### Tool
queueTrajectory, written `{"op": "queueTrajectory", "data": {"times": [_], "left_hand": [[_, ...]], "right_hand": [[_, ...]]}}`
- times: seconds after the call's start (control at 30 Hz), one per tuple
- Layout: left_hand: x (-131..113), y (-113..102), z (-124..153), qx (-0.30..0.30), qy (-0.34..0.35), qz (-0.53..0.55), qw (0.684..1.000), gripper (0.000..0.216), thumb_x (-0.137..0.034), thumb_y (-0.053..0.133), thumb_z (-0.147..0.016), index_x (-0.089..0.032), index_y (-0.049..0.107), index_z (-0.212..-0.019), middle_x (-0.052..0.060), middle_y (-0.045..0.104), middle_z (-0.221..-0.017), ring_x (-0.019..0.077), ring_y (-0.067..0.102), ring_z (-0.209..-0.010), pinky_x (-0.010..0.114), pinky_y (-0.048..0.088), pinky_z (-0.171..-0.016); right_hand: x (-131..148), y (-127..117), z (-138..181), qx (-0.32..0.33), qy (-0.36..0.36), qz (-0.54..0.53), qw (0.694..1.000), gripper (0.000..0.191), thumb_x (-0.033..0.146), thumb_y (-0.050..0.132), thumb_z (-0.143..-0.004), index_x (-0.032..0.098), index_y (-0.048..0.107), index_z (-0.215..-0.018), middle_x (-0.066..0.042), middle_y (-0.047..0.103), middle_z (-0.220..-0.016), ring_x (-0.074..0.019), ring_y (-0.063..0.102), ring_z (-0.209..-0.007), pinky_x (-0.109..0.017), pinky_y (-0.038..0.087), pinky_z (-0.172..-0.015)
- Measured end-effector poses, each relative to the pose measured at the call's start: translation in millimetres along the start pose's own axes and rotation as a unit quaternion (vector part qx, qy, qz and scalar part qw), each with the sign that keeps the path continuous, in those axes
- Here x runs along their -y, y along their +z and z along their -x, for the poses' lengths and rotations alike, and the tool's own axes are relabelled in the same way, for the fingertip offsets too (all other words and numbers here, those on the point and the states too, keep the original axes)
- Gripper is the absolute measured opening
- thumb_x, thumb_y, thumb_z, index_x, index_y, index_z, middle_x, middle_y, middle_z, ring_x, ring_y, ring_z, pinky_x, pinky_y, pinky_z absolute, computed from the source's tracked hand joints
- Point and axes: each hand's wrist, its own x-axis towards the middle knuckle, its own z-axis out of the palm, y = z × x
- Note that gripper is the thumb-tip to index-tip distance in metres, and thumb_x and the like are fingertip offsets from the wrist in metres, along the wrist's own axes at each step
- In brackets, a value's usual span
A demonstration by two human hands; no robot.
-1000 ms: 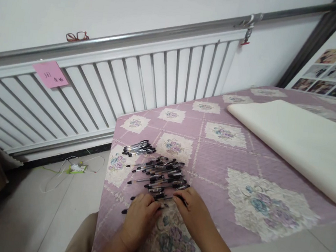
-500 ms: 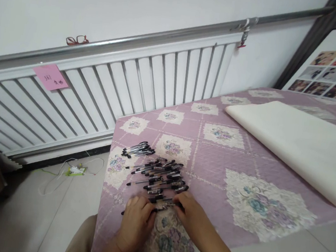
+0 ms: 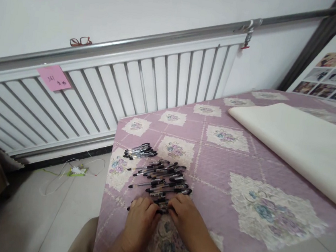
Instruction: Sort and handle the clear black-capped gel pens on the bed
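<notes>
My left hand (image 3: 142,218) is closed around a pen; a black end sticks out on its left side. My right hand (image 3: 184,215) has its fingers pinched at the pen's other end, close to the left fingertips. Most of this pen is hidden by the fingers. Just beyond both hands lies a loose pile of black-capped clear pens (image 3: 162,178) pointing in mixed directions. Farther back, a smaller, neater bunch of pens (image 3: 140,151) rests near the table's left edge.
The table (image 3: 212,159) has a purple flowered cloth. A folded cream sheet (image 3: 299,145) lies at right. A white radiator (image 3: 161,76) with a pink note (image 3: 54,77) runs behind. Glasses (image 3: 80,41) rest on its pipe. A green-edged power strip (image 3: 78,171) is on the floor.
My right hand has moved left, closer to my left hand, so less of the pen shows between them. The view has shifted slightly; the pen piles look unchanged.
</notes>
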Motion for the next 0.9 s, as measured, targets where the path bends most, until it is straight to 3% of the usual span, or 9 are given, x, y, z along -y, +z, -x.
{"op": "queueTrajectory", "data": {"times": [0.23, 0.4, 0.5, 0.67, 0.9], "left_hand": [[6, 0, 4, -0.074, 0.012, 0.074, 0.994, 0.018, -0.018, 0.059, -0.082, -0.022, 0.059, -0.099, 0.005, 0.06, -0.094, 0.0234, 0.054, -0.088, 0.038, 0.044, -0.076], [33, -15, -33, -0.112, -0.009, 0.075, 0.991, 0.018, -0.019, 0.047, -0.089, -0.021, 0.059, -0.103, 0.006, 0.061, -0.096, 0.021, 0.056, -0.092, 0.035, 0.045, -0.08], [55, -23, -74, -0.034, -0.079, -0.031, 0.996, 0.018, -0.018, 0.049, -0.089, -0.021, 0.06, -0.103, 0.004, 0.062, -0.098, 0.019, 0.055, -0.095, 0.032, 0.043, -0.085], [80, -18, -129, 0.016, -0.118, -0.092, 0.989, 0.019, -0.021, 0.051, -0.088, -0.02, 0.063, -0.102, 0.008, 0.062, -0.099, 0.0225, 0.055, -0.099, 0.034, 0.042, -0.086], [90, -3, -145, 0.056, -0.146, -0.149, 0.976, 0.024, -0.028, 0.04, -0.094, -0.021, 0.061, -0.104, 0.009, 0.062, -0.099, 0.0249, 0.055, -0.099, 0.036, 0.042, -0.083]], "right_hand": [[-1, -5, -7, -0.053, 0.006, -0.056, 0.997, 0.008, 0.014, 0.056, -0.081, 0.02, 0.062, -0.078, -0.005, 0.061, -0.083, -0.0224, 0.057, -0.083, -0.035, 0.046, -0.075], [-5, -12, -17, -0.128, 0.014, -0.102, 0.986, 0.014, 0.02, 0.049, -0.086, 0.021, 0.059, -0.077, -0.004, 0.061, -0.08, -0.021, 0.057, -0.08, -0.034, 0.045, -0.073], [-6, -15, -26, -0.157, 0.017, -0.125, 0.98, 0.014, 0.021, 0.047, -0.086, 0.022, 0.058, -0.077, -0.004, 0.061, -0.08, -0.0202, 0.058, -0.079, -0.033, 0.046, -0.072], [-4, -18, -41, -0.179, 0.027, -0.15, 0.972, 0.015, 0.022, 0.047, -0.086, 0.022, 0.058, -0.076, -0.004, 0.063, -0.08, -0.0197, 0.059, -0.078, -0.031, 0.046, -0.072], [2, -17, -50, -0.171, 0.042, -0.166, 0.97, 0.015, 0.021, 0.047, -0.085, 0.021, 0.059, -0.077, -0.004, 0.062, -0.078, -0.0187, 0.059, -0.076, -0.03, 0.045, -0.069]]}}
